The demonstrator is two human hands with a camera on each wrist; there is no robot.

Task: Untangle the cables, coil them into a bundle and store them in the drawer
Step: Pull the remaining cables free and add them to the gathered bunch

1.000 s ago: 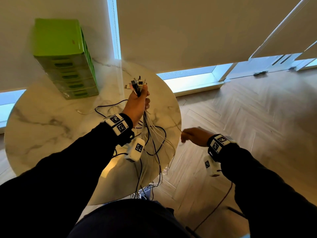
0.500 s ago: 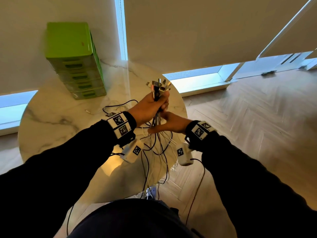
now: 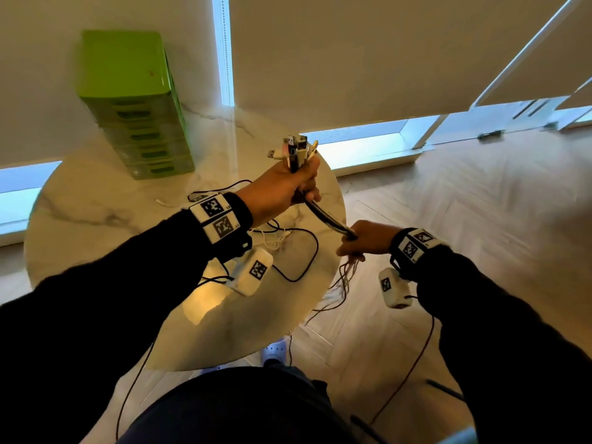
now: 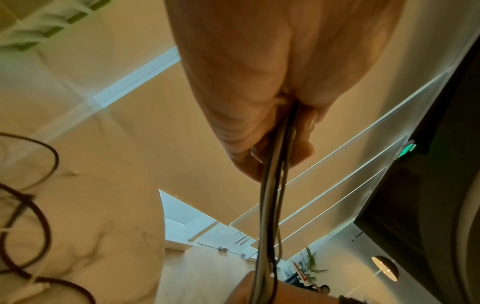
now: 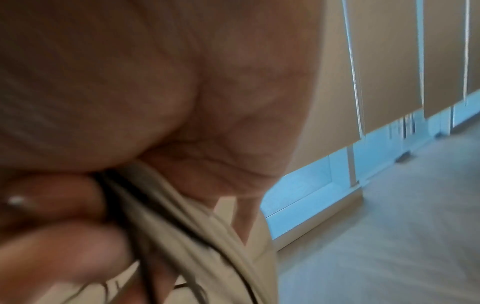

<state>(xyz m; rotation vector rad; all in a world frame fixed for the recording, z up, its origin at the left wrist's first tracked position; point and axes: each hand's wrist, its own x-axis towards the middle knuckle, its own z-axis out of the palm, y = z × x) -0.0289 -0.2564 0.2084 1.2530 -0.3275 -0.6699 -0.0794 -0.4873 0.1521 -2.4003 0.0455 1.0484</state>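
Observation:
My left hand (image 3: 285,187) grips a bundle of black and white cables (image 3: 326,216) just below their plugs (image 3: 296,150), which stick up above the fist over the round marble table (image 3: 105,216). The bundle runs taut, down and to the right, into my right hand (image 3: 362,240), which is closed round it past the table's right edge. Loose cable ends (image 3: 344,283) hang below the right hand. The left wrist view shows the cables (image 4: 272,185) leaving the left fist (image 4: 272,115). Blurred fingers (image 5: 52,205) clasp the strands (image 5: 176,236) in the right wrist view.
A green drawer unit (image 3: 134,104) with all drawers shut stands at the table's back left. A black cable (image 3: 301,267) and a white cable (image 3: 272,241) lie looped on the tabletop. Wooden floor (image 3: 480,219) lies to the right, blinds behind.
My right hand came in from the right, took hold of the cables just under the left hand, then slid down and rightward along them, pulling the bundle straight. The left hand stayed raised.

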